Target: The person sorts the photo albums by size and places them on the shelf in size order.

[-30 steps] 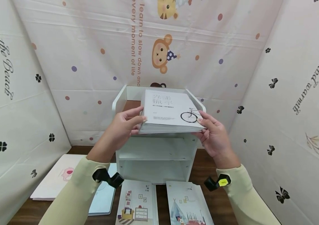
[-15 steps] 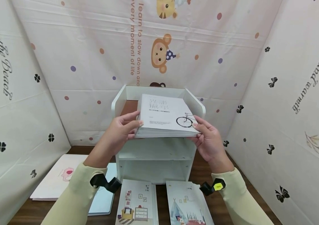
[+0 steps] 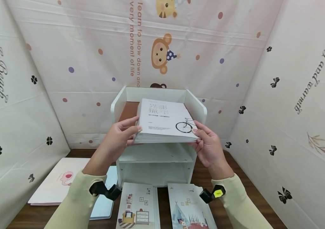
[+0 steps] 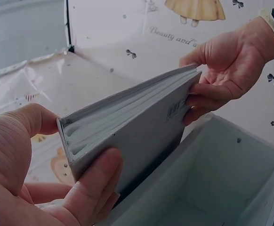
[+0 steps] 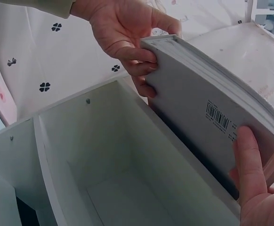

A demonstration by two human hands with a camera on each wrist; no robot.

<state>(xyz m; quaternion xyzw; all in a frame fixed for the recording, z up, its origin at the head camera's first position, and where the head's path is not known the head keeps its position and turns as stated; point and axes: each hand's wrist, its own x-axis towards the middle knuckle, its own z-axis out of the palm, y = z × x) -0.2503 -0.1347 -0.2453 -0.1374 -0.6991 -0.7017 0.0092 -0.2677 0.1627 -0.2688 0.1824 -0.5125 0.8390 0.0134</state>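
Note:
A thick white book (image 3: 162,117) with a bicycle on its cover is held near-level, over the front of the top of a small white shelf unit (image 3: 156,94). My left hand (image 3: 119,135) grips its left edge, thumb on the cover and fingers underneath. My right hand (image 3: 209,148) pinches the near right corner the same way. In the left wrist view, the book's page edges (image 4: 132,108) show between the covers. A barcode (image 5: 217,116) is visible on the back cover in the right wrist view.
Two illustrated books, left (image 3: 138,206) and right (image 3: 189,208), lie on the dark floor before the unit. A pale blue book (image 3: 103,203) and a pink-white one (image 3: 56,181) lie left. Printed cloth walls (image 3: 88,38) enclose the space. Lower shelves (image 3: 156,154) face forward.
Both hands have drawn the book slightly toward me, lower and to the left in the head view. More of the unit's top shows behind it. The grip looks unchanged.

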